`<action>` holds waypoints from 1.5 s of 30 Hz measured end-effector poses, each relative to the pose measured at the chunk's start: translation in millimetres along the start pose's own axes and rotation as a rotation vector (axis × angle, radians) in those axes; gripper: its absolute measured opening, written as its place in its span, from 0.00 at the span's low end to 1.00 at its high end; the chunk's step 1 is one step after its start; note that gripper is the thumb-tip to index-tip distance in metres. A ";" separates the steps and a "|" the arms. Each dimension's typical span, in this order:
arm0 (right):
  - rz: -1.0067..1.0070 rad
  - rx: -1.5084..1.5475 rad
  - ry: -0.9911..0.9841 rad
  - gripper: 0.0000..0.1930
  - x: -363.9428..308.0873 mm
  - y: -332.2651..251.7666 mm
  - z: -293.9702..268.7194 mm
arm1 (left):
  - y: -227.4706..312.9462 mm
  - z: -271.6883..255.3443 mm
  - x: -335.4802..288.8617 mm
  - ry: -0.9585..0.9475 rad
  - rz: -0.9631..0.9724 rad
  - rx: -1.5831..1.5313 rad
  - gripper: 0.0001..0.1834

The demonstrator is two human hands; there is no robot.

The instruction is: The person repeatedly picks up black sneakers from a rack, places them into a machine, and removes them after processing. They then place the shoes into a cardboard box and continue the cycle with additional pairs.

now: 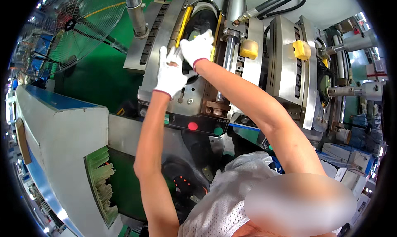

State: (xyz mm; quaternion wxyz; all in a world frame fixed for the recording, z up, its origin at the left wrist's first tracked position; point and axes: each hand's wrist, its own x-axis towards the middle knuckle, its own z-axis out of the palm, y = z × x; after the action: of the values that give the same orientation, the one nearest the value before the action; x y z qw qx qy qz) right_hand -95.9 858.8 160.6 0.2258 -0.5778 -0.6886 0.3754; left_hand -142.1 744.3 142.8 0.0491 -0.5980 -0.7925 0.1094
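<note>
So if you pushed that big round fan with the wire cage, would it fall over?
Possibly. The fan looks wide and top-heavy, so a hard shove high up might tip it. Its thin wire cage would probably bend a little, not break. Its base is not visible, so steadiness is unsure.

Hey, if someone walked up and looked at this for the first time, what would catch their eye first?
Probably the two white-gloved hands, left and right, reaching up together onto a dark part set between yellow rails in the steel machine at top centre. Next come the yellow knobs to the right, the red button and green button below the hands, and a big wire fan at upper left.
</note>
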 end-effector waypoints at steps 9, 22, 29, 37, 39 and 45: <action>-0.079 -0.212 0.018 0.54 12.9 2.2 0.2 | 41.6 -64.6 -53.3 0.286 -0.294 -0.230 0.44; -1.292 -0.092 -0.418 0.44 -265.3 125.9 -159.9 | 270.9 -59.7 -523.0 0.702 -1.157 -1.129 0.13; -1.371 -1.284 -0.368 0.54 -253.7 217.4 -125.1 | 403.9 -65.4 -649.5 0.390 -1.571 -1.019 0.12; -1.368 -0.385 -0.488 0.43 -272.0 229.4 -175.0 | 544.5 -10.3 -726.8 0.164 -1.943 -1.033 0.17; -1.271 -0.340 -0.559 0.41 -290.9 253.0 -194.3 | 580.4 3.1 -747.8 0.122 -2.014 -1.069 0.21; -0.758 -0.234 -0.880 0.40 -340.4 351.9 -257.8 | 591.2 -21.7 -772.3 0.063 -1.991 -1.064 0.25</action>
State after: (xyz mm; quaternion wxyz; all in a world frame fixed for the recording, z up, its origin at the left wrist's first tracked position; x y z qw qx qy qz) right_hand 394.9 614.0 87.5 -0.0279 -0.1025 -0.9128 0.3945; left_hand 632.6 160.7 67.5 -0.1266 0.3523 -0.8606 -0.3453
